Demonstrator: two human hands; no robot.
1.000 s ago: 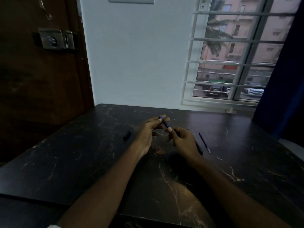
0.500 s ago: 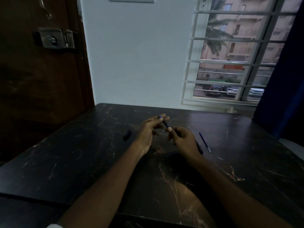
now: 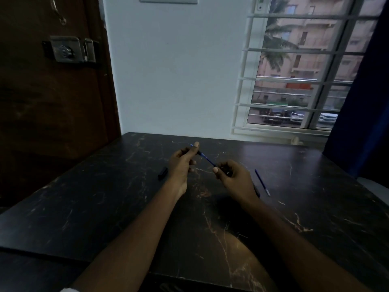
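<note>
- While both are raised over the dark marble table (image 3: 105, 207), the left hand (image 3: 182, 165) pinches the blue pen refill (image 3: 207, 160) at its far end.
- The right hand (image 3: 233, 178) pinches its near end.

left forearm (image 3: 134, 232): bare | right forearm (image 3: 294, 239): bare | left sleeve (image 3: 67, 290): white

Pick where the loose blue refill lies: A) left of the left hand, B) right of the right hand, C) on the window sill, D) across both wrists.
B: the loose blue refill lies on the table right of the right hand, which with the left hand pinches a second blue piece.
</note>
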